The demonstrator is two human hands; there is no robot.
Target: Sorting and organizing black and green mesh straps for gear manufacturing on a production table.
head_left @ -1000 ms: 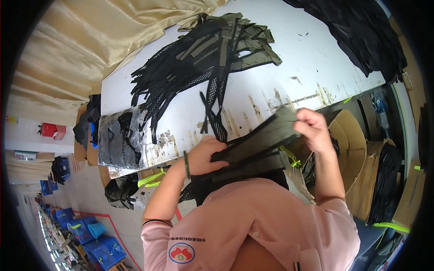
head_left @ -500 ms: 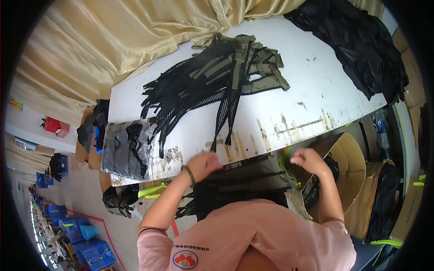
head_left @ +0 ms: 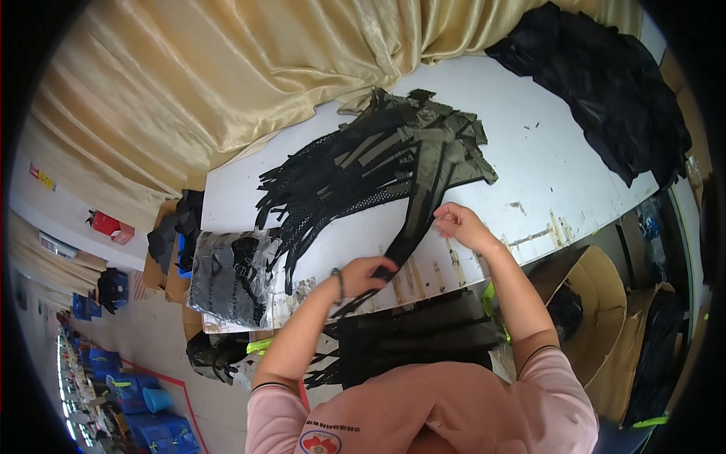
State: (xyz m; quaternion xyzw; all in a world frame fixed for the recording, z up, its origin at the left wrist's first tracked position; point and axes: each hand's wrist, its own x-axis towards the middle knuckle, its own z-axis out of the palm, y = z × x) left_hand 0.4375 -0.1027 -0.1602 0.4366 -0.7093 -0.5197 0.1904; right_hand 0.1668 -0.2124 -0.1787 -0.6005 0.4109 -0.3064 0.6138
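Note:
A long olive and black mesh fabric strap (head_left: 420, 204) runs from the pile down toward me over the white table's near edge. My left hand (head_left: 361, 278), with a dark bangle at the wrist, is closed on its narrow lower end. Beside the strap's right edge, my right hand (head_left: 461, 227) has its fingers curled together; whether cloth is between them is too small to tell. Behind lies the pile of similar mesh-and-olive pieces (head_left: 355, 163), tails fanned to the left. More dark strips (head_left: 416, 329) lie over my lap.
On the white table (head_left: 522, 170), a clear plastic bag of dark goods (head_left: 231, 276) sits at the left corner. Black fabric (head_left: 597, 91) is heaped at the far right. A gold curtain (head_left: 227, 83) hangs behind. An open cardboard box (head_left: 597, 303) stands right, below the table edge.
Both hands have moved forward from the table's near edge to over the tabletop. My left hand has taken hold of the strap's lower end. The strap now lies broader and more slanted.

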